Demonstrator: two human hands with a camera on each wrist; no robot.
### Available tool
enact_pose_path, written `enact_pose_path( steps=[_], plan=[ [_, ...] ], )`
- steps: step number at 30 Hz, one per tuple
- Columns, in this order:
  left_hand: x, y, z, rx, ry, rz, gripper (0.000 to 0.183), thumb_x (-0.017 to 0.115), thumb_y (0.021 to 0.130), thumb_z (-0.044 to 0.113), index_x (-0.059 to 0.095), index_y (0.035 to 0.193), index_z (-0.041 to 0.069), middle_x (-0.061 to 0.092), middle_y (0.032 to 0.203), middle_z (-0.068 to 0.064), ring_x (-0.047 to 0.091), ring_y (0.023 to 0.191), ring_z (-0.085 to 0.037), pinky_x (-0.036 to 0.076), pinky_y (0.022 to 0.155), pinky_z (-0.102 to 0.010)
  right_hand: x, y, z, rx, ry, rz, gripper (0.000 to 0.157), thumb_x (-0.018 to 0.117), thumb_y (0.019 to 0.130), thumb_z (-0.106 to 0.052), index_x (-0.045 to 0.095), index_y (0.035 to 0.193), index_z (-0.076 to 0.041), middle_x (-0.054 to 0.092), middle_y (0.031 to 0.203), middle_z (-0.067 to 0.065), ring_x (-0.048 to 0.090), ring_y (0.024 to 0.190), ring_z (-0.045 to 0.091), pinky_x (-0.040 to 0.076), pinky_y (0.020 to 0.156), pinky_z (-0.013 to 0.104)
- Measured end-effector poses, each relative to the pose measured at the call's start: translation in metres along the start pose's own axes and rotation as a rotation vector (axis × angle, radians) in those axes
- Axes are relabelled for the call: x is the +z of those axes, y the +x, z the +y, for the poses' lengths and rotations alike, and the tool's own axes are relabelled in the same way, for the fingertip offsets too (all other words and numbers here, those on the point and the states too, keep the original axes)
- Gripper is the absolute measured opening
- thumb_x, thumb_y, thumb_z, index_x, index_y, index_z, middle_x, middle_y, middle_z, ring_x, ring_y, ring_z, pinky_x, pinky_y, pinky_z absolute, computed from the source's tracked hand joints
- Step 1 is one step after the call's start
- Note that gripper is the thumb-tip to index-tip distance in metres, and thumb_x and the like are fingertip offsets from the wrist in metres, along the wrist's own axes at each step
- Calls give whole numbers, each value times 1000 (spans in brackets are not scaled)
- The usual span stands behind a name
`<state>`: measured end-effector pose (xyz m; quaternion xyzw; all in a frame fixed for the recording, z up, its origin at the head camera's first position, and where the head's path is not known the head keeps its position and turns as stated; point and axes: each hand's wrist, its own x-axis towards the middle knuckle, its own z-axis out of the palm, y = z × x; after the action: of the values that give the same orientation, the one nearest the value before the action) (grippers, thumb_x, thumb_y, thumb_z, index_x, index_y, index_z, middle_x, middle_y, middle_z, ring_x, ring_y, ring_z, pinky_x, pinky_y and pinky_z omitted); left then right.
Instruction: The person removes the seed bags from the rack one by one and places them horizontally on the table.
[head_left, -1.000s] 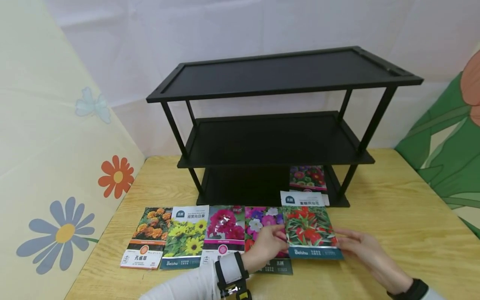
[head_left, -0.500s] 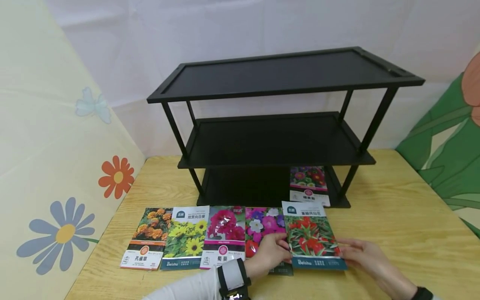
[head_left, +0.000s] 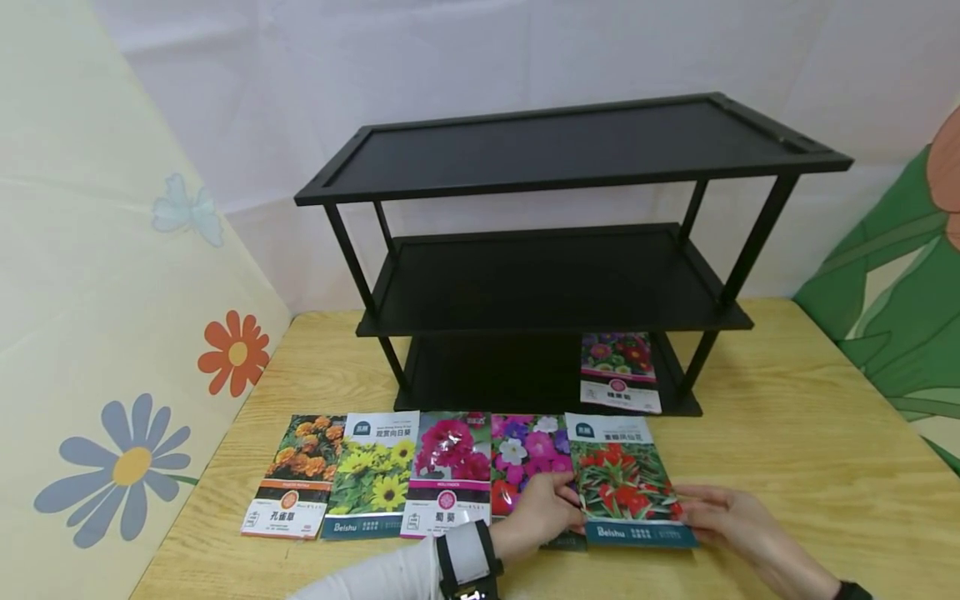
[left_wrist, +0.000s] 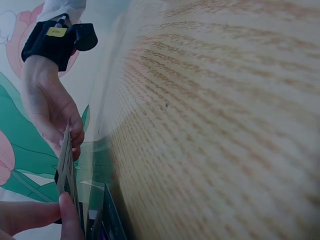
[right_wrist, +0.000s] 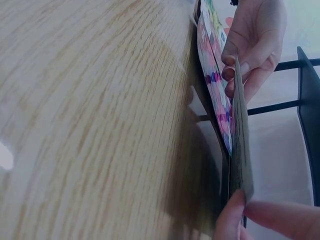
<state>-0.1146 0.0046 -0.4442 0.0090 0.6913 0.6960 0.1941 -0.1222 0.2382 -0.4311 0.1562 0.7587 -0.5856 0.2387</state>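
Observation:
A seed packet with red flowers and a teal bottom band [head_left: 626, 487] is held by both hands at the right end of a row of packets. My left hand [head_left: 542, 512] pinches its left edge, lying over a petunia seed packet [head_left: 521, 454]. On the opposite edge, my right hand [head_left: 726, 521] pinches with thumb and fingers. Both wrist views show the packet edge-on, the thumb [left_wrist: 70, 217] on one face in the left one. From the right wrist view, the held packet [right_wrist: 241, 145] appears raised off the wood.
More seed packets lie leftward: pink hollyhock [head_left: 450, 454], yellow sunflower [head_left: 372, 475] and orange marigold [head_left: 296, 475]. Behind stands a black three-tier shelf [head_left: 555, 279]; another flower packet [head_left: 618, 375] lies at the right of its lowest tier. Wood tabletop [head_left: 810, 433] extends to the right.
Both hands have brought the red-flower packet down and nearer, away from the shelf's front edge. The lower part of the packet on the bottom tier is now uncovered.

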Motion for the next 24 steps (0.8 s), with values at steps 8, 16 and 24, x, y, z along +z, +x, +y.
enact_pose_path(
  steps=[8, 16, 24],
  plan=[
    [0, 3, -2, -14, 8, -7, 56, 55, 65, -23, 42, 119, -18, 49, 73, -4, 52, 52, -9, 52, 54, -27, -2, 2, 3, -42, -1, -29, 48, 57, 79, 5, 37, 120, 22, 63, 94, 18, 59, 77, 13, 51, 68, 29],
    [0, 5, -3, -31, 67, -14, 56, 57, 65, -22, 42, 119, -17, 48, 73, -4, 55, 52, -13, 51, 52, -26, 0, 3, 2, -79, -88, -5, 43, 54, 79, 8, 40, 116, 22, 65, 87, 15, 61, 73, 12, 51, 65, 29],
    [-1, 10, -4, -30, 165, -8, 59, 59, 63, -21, 44, 120, -15, 48, 75, -3, 59, 53, -17, 50, 50, -23, 4, 10, 1, -24, -194, 61, 43, 57, 77, 6, 44, 116, 18, 65, 83, 11, 60, 72, 13, 51, 63, 30]
  ],
)
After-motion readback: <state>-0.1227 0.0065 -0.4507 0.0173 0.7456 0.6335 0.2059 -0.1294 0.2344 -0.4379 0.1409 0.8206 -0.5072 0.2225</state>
